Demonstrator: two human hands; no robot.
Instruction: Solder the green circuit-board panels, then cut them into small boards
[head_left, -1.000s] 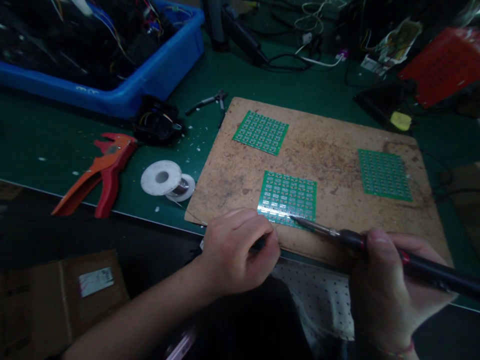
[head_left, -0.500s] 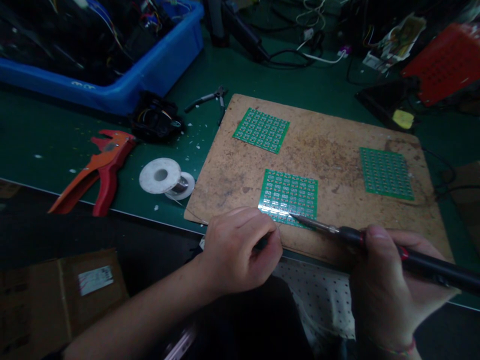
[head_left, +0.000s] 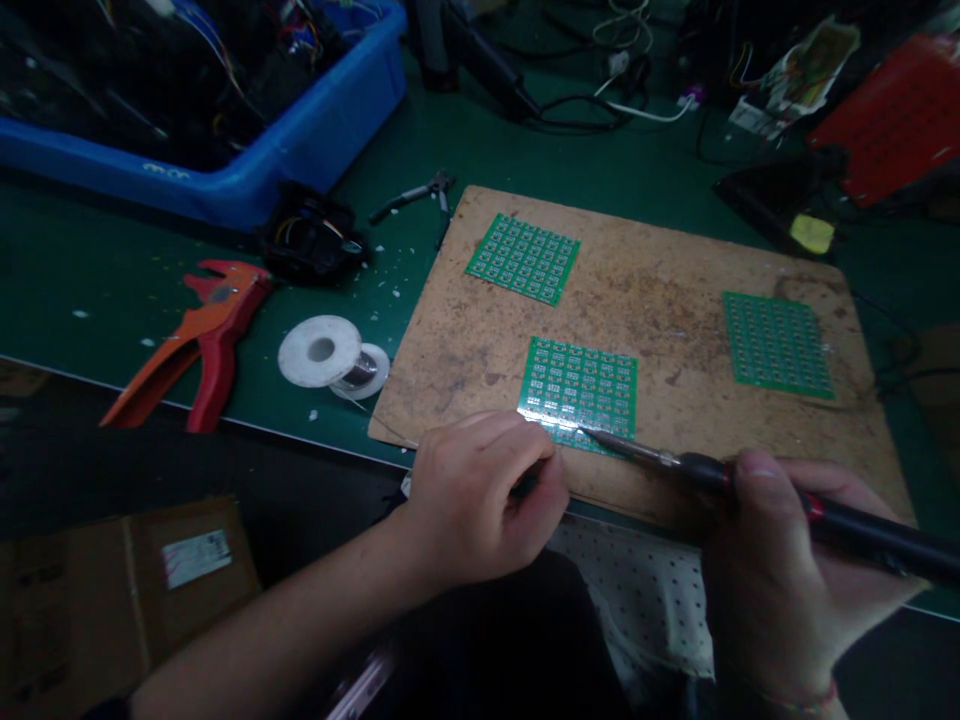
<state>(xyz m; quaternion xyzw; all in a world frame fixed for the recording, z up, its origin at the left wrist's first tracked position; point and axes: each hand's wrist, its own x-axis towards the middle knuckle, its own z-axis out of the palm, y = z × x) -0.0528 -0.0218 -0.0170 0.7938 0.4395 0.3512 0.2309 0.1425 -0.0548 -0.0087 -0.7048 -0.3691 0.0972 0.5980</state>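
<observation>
My right hand (head_left: 780,570) grips a black soldering iron (head_left: 825,522); its metal tip touches the near edge of a green circuit board panel (head_left: 581,390) lying on a brown work mat (head_left: 660,300). My left hand (head_left: 484,500) is curled closed at the mat's near edge, just left of the tip, pinching a thin solder wire that I can barely make out. Two more green panels lie on the mat, one at the back (head_left: 523,258) and one at the right (head_left: 778,344).
A solder spool (head_left: 322,352) and an orange-red wire stripper (head_left: 191,345) lie left of the mat on the green table. Behind them are a blue bin (head_left: 315,130) of wires, a black part (head_left: 311,240) and small pliers (head_left: 416,195). A cardboard box (head_left: 112,590) sits lower left.
The hands and the iron have held almost still; the view has shifted slightly.
</observation>
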